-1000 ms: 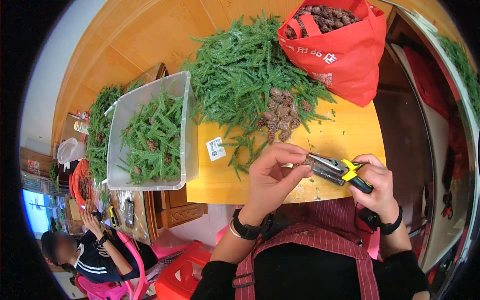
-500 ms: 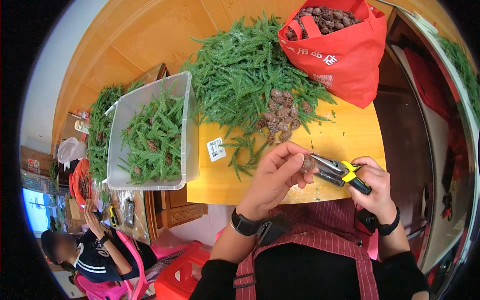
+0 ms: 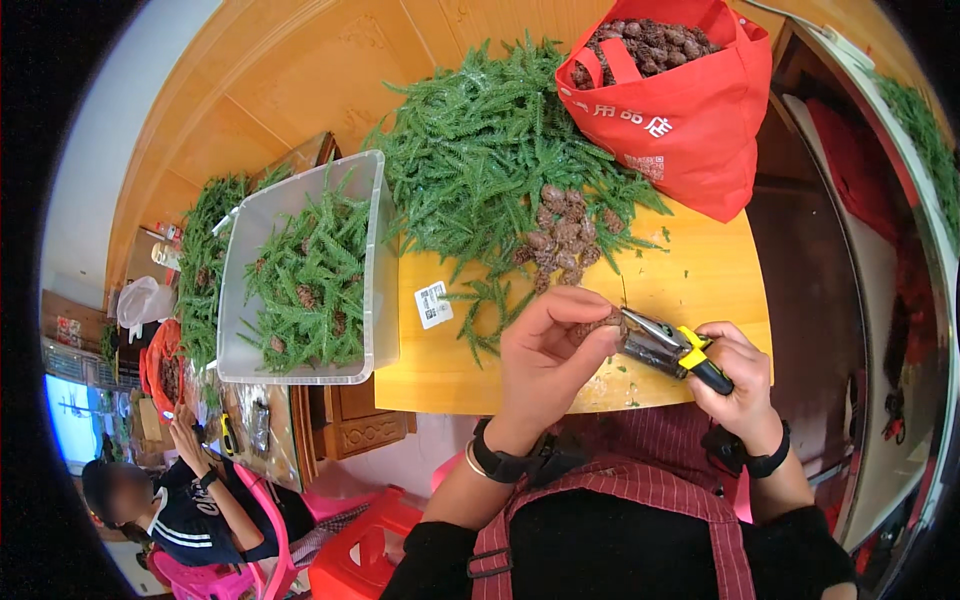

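Observation:
My left hand (image 3: 550, 350) pinches a small brown pine cone (image 3: 602, 324) between thumb and fingertips above the table's front part. A thin dark wire (image 3: 624, 292) sticks up beside the cone. My right hand (image 3: 738, 375) is closed around pliers (image 3: 697, 352) with yellow and black handles. Their jaws point left and touch or nearly touch the wire by the cone; exactly what they grip is too small to tell. Just below the jaws is a dark, shiny bundle (image 3: 652, 350), partly covered. Farther back lies a cluster of loose pine cones (image 3: 562, 238).
A large heap of green artificial pine sprigs (image 3: 480, 140) covers the back of the yellow table (image 3: 440, 375). Behind right stands a red bag (image 3: 680, 130) full of cones. On the left, a clear plastic bin (image 3: 375, 270) holds sprigs with cones. A co-worker (image 3: 185, 510) sits far left.
My left hand has turned the pine cone and now covers more of it. The pliers and my right hand have shifted slightly left.

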`<state>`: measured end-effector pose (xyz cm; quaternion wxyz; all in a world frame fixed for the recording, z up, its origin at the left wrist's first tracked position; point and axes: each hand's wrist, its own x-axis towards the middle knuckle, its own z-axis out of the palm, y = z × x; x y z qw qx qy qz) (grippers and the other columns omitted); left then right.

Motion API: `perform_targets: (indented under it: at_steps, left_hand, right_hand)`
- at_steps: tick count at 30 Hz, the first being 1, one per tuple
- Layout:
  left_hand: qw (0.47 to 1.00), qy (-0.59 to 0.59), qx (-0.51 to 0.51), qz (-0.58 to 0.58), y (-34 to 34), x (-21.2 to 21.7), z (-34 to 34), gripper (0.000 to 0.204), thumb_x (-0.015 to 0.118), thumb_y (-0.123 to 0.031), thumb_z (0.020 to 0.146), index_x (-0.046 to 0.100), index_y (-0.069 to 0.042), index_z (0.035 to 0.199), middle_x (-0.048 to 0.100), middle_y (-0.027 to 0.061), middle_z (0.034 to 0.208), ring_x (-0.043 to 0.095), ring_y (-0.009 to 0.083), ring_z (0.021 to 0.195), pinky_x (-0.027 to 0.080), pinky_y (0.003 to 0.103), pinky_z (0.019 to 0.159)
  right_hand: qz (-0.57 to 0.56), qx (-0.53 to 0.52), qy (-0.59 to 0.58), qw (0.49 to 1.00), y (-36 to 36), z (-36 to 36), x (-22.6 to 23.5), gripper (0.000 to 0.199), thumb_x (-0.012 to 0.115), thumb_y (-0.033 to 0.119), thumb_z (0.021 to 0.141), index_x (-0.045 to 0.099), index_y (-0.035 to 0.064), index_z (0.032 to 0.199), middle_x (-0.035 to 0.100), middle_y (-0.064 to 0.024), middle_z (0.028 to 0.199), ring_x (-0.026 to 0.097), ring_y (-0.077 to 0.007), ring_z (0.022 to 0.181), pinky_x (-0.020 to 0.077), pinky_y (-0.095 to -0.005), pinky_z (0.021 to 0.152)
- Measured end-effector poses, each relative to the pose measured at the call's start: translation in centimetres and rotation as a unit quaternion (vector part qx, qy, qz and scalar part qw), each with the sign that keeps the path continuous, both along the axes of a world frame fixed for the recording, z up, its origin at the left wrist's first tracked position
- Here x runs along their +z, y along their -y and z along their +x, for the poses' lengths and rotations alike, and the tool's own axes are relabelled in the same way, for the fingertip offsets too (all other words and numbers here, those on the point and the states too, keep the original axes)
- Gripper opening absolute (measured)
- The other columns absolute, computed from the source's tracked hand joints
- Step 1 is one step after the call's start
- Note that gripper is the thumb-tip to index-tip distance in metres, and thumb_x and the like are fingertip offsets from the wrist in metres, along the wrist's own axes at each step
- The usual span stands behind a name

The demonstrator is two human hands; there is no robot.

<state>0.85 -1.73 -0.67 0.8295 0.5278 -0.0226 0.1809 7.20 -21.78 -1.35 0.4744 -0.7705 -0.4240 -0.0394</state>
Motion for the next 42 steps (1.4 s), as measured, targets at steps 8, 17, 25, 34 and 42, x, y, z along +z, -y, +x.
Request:
perform_targets:
  at_steps: [8,17,25,34,42]
  left_hand:
    - [0.904,0.137,0.198,0.352,-0.1,-0.4,0.3,0.025,0.064,0.011,0.066,0.055,-0.001,0.086,0.056,0.0134,0.093,0.057,0.0212,0.079,0.048,0.028,0.066]
    - [0.799,0.181,0.242,0.52,-0.4,0.2,0.4,0.027,0.065,0.006,0.067,0.056,-0.001,0.091,0.058,0.0122,0.089,0.058,0.0225,0.08,0.049,0.03,0.067]
    - [0.995,-0.069,0.014,0.074,-0.1,0.3,0.2,0.025,0.06,0.003,0.076,0.052,0.003,0.099,0.053,0.0086,0.093,0.056,0.0144,0.083,0.048,0.025,0.072]
    - [0.965,0.011,0.139,0.22,-0.5,-0.5,0.9,0.025,0.059,0.01,0.074,0.053,0.002,0.096,0.054,0.0076,0.094,0.053,0.0111,0.083,0.044,0.021,0.069]
    - [0.992,-0.055,0.107,0.042,-1.9,-0.7,0.4,0.023,0.059,0.005,0.077,0.052,0.0,0.098,0.056,0.004,0.095,0.052,0.0077,0.082,0.042,0.02,0.073]
  right_hand:
    - [0.011,0.002,-0.037,0.999,0.0,-0.3,-0.5,0.019,0.066,0.003,0.064,0.047,0.0008,0.06,0.046,-0.0094,0.055,0.05,-0.026,0.054,0.0479,-0.038,0.074]
    - [-0.001,-0.019,-0.203,0.979,0.6,-1.1,-0.7,0.02,0.066,0.004,0.065,0.047,0.0007,0.06,0.048,-0.0126,0.058,0.055,-0.0269,0.062,0.0435,-0.0333,0.057]
    - [-0.021,-0.008,-0.107,0.994,0.8,-0.3,-0.6,0.021,0.066,0.004,0.064,0.047,0.0008,0.059,0.046,-0.0132,0.056,0.052,-0.0267,0.058,0.0439,-0.0339,0.059]
    - [-0.06,0.024,-0.16,0.985,0.6,0.4,1.0,0.021,0.065,0.015,0.066,0.05,-0.0002,0.066,0.054,-0.0135,0.068,0.056,-0.0299,0.074,0.0446,-0.0348,0.074]
    - [-0.217,-0.097,-0.094,0.967,2.9,4.2,-2.8,0.018,0.056,0.013,0.077,0.053,-0.0042,0.079,0.055,-0.019,0.082,0.051,-0.0326,0.084,0.0408,-0.0349,0.075]
